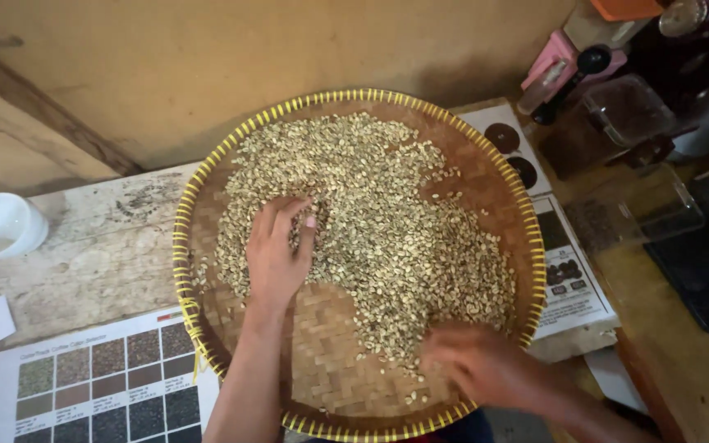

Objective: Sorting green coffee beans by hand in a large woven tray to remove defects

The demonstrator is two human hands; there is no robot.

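Pale beans [387,238] lay heaped in a round woven tray [207,176] on the table [100,254]. The left hand [276,250] rested flat, fingers spread, on them; the right hand [473,365] was blurred, its grip unclear. Light, hard and loose, the beans probably suited raking or pinching.

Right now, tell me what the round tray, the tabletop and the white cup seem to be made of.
Round tray: woven plant strips, likely bamboo, matte brown, with a yellow-wrapped rim; the plaited pattern shows.
Tabletop: bare, weathered wood, pale, with grain and cracks.
White cup: smooth and glossy, ceramic or plastic; the look leaves it open.
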